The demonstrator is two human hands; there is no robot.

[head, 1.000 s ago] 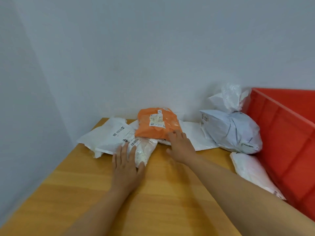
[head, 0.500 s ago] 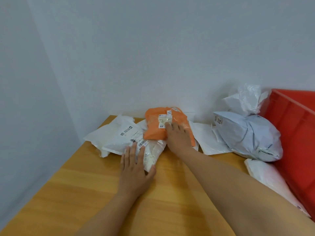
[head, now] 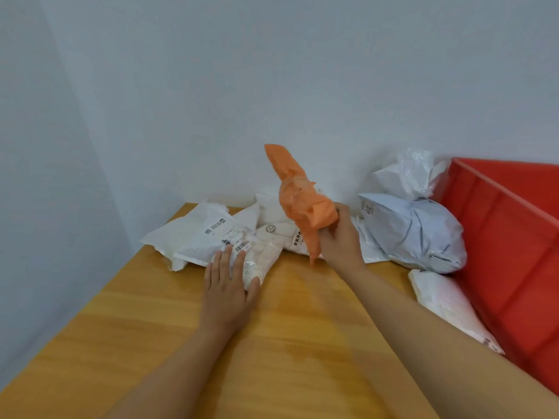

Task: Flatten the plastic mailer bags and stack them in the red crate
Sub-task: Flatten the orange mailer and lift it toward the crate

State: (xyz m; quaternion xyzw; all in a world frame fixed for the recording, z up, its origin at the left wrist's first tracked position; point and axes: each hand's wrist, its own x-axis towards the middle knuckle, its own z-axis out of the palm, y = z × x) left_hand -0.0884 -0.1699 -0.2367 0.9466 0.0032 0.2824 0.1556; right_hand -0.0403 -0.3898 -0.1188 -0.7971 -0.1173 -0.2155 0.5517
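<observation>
My right hand (head: 340, 237) grips a crumpled orange mailer bag (head: 299, 201) and holds it up off the pile, its top end pointing up to the left. With fingers straight, my left hand (head: 228, 282) rests flat on a white mailer with a barcode label (head: 260, 261). More white mailers (head: 196, 234) lie behind it at the back of the wooden table (head: 287, 343). The red crate (head: 508, 243) stands at the right; its inside is out of sight.
A bulging grey mailer (head: 414, 231) leans against the crate, with a crumpled white bag (head: 408, 173) on top of it. Another white mailer (head: 447, 303) lies along the crate's near side. White walls close the corner behind and to the left.
My right hand closed on the orange mailer and lifted it off the pile, uncovering a white bag beneath. My left hand stayed on the white mailer.
</observation>
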